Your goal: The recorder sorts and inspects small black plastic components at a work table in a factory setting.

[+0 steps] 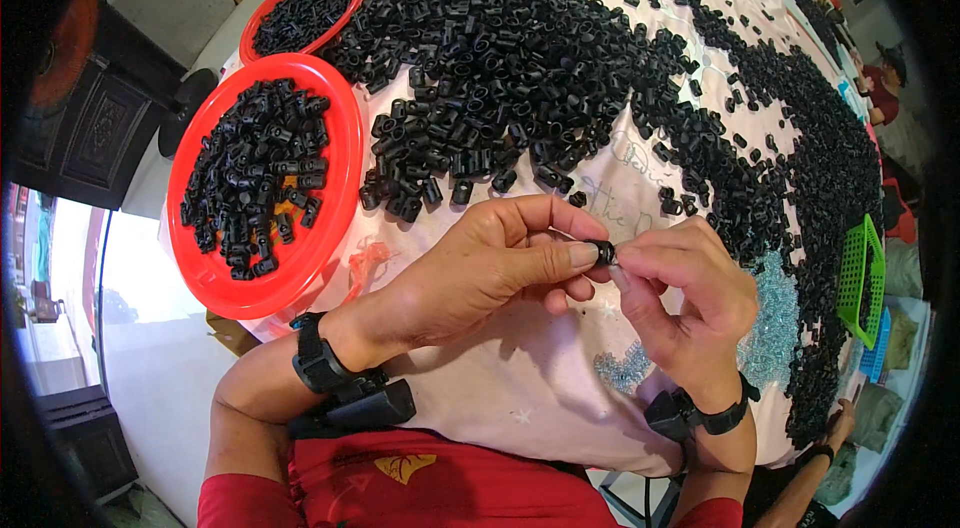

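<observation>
place: small assembly workshop | evidence: worktop (560, 398) heaped with black plastic parts (520, 58) centre frame | red trays (335, 198) upper left | co-workers upper right

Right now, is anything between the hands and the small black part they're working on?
Nothing visible: the left hand and right hand both pinch the black part directly between their fingertips.

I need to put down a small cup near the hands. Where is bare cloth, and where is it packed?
Bare cloth lies below both hands, between the wrists and the table's near edge. Packed: the black parts heap above the hands, the right-side band, and both red trays.
</observation>
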A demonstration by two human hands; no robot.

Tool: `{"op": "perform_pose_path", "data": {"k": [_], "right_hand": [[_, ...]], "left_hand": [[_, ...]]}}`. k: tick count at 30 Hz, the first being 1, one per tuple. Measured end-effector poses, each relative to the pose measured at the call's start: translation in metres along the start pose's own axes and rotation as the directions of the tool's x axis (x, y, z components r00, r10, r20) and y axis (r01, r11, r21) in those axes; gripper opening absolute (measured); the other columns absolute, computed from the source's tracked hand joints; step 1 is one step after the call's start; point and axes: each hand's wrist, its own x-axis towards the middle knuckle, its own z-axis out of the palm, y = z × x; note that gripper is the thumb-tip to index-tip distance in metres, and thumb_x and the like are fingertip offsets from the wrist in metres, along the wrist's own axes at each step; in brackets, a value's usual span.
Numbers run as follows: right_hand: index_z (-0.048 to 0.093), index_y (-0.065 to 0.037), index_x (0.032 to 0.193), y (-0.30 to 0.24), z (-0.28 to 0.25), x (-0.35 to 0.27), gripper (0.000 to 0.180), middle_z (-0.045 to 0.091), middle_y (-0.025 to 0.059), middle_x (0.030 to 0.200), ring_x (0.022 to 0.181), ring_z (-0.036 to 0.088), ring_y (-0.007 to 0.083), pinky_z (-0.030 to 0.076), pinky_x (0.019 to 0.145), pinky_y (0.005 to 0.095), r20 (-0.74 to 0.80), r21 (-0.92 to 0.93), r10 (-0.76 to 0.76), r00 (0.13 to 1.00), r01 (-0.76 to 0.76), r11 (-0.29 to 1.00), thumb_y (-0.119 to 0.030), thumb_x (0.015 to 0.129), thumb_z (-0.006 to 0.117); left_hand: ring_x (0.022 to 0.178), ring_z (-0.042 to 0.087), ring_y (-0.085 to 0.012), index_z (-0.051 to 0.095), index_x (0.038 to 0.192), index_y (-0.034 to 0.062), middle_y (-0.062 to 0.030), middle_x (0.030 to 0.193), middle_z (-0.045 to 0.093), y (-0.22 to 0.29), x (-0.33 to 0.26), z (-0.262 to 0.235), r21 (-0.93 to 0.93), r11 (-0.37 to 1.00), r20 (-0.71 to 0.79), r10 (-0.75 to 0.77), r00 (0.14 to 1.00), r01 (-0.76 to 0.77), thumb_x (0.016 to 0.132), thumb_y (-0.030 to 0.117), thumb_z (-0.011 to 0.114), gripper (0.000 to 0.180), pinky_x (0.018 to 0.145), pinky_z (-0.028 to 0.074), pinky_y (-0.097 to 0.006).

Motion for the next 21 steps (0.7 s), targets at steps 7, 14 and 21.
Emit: {"op": "perform_pose_path", "data": {"k": [7, 14, 21], "right_hand": [[0.076, -0.003, 0.107, 0.000, -0.001, 0.002, 0.031, 0.073, 0.0099, 0.095, 0.075, 0.065, 0.0222, 0.051, 0.065, 0.0307, 0.035, -0.067, -0.006, 0.999, 0.008, 0.998, 0.008, 0.078, 0.078], [0.075, -0.002, 0.113, 0.005, -0.002, 0.004, 0.035, 0.072, 0.0114, 0.098, 0.079, 0.064, 0.0249, 0.052, 0.069, 0.0329, 0.078, -0.111, -0.022, 0.997, 0.030, 0.993, 0.006, 0.080, 0.076], [0.071, 0.001, 0.116, 0.025, 0.011, 0.004, 0.033, 0.066, 0.0158, 0.116, 0.099, 0.063, 0.0347, 0.054, 0.082, 0.0415, 0.268, -0.328, 0.029, 0.963, 0.063, 0.943, -0.002, 0.083, 0.073]], "left_hand": [[0.085, 0.067, -0.0084, 0.060, 0.129, -0.0018, -0.0106, 0.106, 0.072, -0.005, 0.000, 0.001, -0.025, 0.999, -0.006, -0.023, 1.000, 0.023, 0.105, 0.014, 0.062, 0.029, 0.074, 0.054, -0.020], [0.089, 0.067, -0.0093, 0.059, 0.130, 0.0005, -0.0125, 0.113, 0.071, -0.009, -0.001, -0.005, -0.122, 0.992, 0.026, -0.022, 0.999, 0.025, 0.106, 0.013, 0.059, 0.027, 0.075, 0.055, -0.020], [0.092, 0.068, -0.0104, 0.059, 0.128, 0.0044, -0.0100, 0.113, 0.071, 0.000, 0.002, -0.023, -0.194, 0.963, -0.085, 0.176, 0.981, -0.190, 0.107, 0.013, 0.057, 0.022, 0.074, 0.057, -0.019]]}}
